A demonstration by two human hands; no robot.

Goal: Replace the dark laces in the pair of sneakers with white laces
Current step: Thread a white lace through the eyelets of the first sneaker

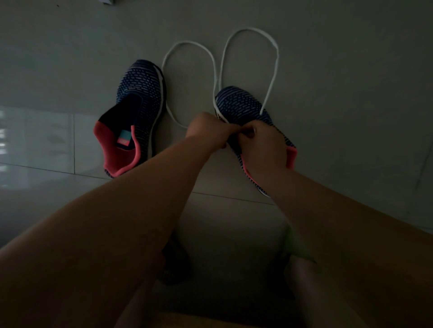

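Observation:
Two navy knit sneakers with coral linings lie on the tiled floor. The left sneaker (138,112) has no lace and its tongue area is open. The right sneaker (243,107) sits under both my hands. A white lace (273,70) runs out of it in two big loops across the floor beyond the toes. My left hand (207,130) and my right hand (262,142) meet over the sneaker's eyelets, fingers curled and pinching the lace where they touch. The eyelets themselves are hidden by my hands.
The floor (351,117) is pale glossy tile with grout lines in dim light. A dark heap (174,264), unclear in the gloom, lies near my knees. A small pale object (106,1) sits at the top edge.

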